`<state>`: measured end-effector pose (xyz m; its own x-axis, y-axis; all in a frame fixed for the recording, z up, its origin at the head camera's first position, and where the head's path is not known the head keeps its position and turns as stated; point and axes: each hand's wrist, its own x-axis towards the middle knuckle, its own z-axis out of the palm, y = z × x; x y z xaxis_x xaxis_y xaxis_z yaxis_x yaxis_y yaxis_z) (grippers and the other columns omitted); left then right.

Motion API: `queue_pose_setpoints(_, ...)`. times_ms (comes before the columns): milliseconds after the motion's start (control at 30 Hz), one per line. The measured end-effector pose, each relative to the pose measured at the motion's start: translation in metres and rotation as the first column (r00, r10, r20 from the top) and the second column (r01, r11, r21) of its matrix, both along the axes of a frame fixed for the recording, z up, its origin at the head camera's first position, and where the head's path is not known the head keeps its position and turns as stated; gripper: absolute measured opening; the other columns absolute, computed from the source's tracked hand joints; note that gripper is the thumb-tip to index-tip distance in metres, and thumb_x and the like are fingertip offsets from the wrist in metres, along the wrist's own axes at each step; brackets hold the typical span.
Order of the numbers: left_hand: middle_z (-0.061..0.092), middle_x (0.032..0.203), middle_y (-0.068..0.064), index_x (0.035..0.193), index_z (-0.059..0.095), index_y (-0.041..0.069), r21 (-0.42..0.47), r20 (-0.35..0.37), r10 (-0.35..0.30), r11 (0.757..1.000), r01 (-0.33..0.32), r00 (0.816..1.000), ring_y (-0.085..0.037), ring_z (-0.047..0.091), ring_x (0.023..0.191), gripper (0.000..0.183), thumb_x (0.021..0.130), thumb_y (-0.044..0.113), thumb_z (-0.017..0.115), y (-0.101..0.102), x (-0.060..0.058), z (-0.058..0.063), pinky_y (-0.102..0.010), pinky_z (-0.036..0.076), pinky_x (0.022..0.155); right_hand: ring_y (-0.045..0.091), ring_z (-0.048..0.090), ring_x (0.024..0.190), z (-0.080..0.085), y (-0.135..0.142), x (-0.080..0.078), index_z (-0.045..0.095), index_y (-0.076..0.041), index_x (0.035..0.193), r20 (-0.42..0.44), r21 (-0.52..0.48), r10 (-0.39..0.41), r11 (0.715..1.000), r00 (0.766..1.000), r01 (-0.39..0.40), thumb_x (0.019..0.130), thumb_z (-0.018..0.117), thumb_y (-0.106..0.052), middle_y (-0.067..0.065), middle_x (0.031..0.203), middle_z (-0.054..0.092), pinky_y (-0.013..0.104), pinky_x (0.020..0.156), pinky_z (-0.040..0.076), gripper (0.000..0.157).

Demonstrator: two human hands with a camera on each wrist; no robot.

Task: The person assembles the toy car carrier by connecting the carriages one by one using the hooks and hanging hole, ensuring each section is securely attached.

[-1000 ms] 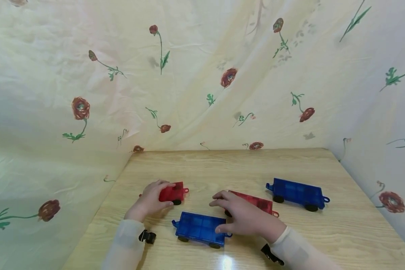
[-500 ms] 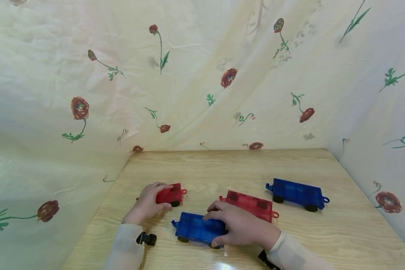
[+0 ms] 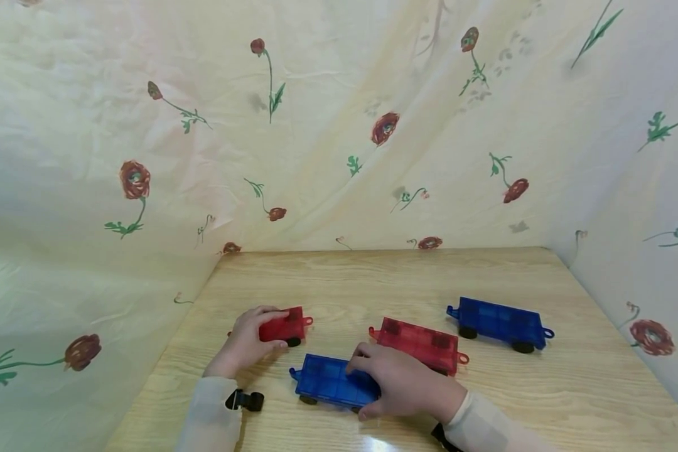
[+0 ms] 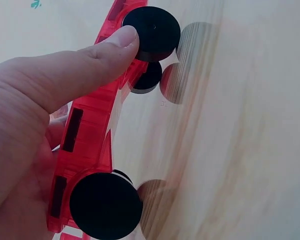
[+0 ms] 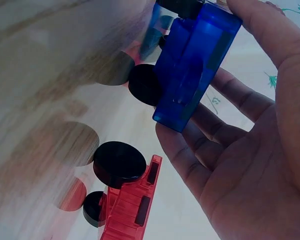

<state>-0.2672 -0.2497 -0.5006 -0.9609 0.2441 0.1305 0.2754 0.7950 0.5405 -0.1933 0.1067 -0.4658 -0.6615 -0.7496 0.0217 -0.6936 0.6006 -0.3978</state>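
Observation:
At the left of the table in the head view, my left hand (image 3: 245, 342) grips a translucent red toy wagon (image 3: 285, 325) with black wheels. Its thumb presses the red wagon's side (image 4: 90, 125) by a wheel in the left wrist view. Front and centre, my right hand (image 3: 407, 384) holds the right end of a blue toy wagon (image 3: 328, 380), its hook pointing left. The right wrist view shows thumb and fingers around the blue wagon's end (image 5: 195, 70). Just behind that hand stands a second red wagon (image 3: 420, 344), hook to the left and loop to the right.
Another blue wagon (image 3: 500, 323) stands farther back on the right. All the wagons are on a light wood-grain table (image 3: 339, 282). A cloth printed with flowers (image 3: 316, 157) hangs around the back and sides.
My right hand has come down and slightly toward me, and its fingers have closed on the front blue wagon. My left hand has slid the red wagon slightly left.

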Motion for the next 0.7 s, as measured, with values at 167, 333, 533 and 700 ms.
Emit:
queue_pose_setpoints(167, 0.055, 0.148, 0.004, 0.141, 0.068, 0.033, 0.036, -0.018, -0.001, 0.999, 0.002, 1.0, -0.035, 0.046, 0.137, 0.064, 0.082, 0.032, 0.093, -0.004, 0.0, -0.003, -0.061, 0.052, 0.1, 0.009, 0.058, 0.111, -0.002, -0.001, -0.001, 0.066, -0.032, 0.132, 0.002, -0.011, -0.017, 1.0, 1.0, 0.017, 0.084, 0.085, -0.055, -0.01, 0.127, 0.057, 0.038, 0.096, 0.056, 0.056)
queue_pose_setpoints(333, 0.054, 0.15, 0.005, 0.14, 0.069, 0.033, 0.096, 0.002, -0.008, 0.995, 0.008, 1.0, -0.033, 0.045, 0.14, 0.064, 0.081, 0.032, 0.093, -0.007, 0.0, -0.003, -0.06, 0.05, 0.104, 0.01, 0.058, 0.11, -0.005, 0.0, -0.004, 0.067, -0.031, 0.132, -0.003, -0.019, -0.04, 0.999, 0.999, 0.04, 0.086, 0.084, -0.054, -0.009, 0.127, 0.058, 0.038, 0.096, 0.056, 0.054)
queue_pose_setpoints(533, 0.052, 0.151, 0.002, 0.141, 0.068, 0.031, 0.201, 0.032, -0.004, 0.98, -0.002, 0.999, -0.035, 0.044, 0.141, 0.063, 0.083, 0.031, 0.092, -0.011, 0.0, 0.001, -0.058, 0.05, 0.105, 0.013, 0.059, 0.113, -0.005, 0.0, -0.01, 0.066, -0.031, 0.134, -0.023, -0.003, -0.066, 0.998, 0.998, 0.066, 0.087, 0.081, -0.057, -0.006, 0.13, 0.059, 0.041, 0.099, 0.056, 0.056)
queue_pose_setpoints(700, 0.053, 0.149, 0.0, 0.14, 0.069, 0.027, 0.246, 0.009, -0.004, 0.969, 0.002, 1.0, -0.035, 0.047, 0.139, 0.061, 0.084, 0.031, 0.091, -0.017, -0.001, 0.0, -0.056, 0.052, 0.102, 0.013, 0.059, 0.11, -0.004, 0.001, -0.015, 0.066, -0.029, 0.134, -0.048, 0.01, -0.073, 0.997, 0.996, 0.074, 0.087, 0.082, -0.056, -0.007, 0.127, 0.059, 0.039, 0.097, 0.056, 0.056)
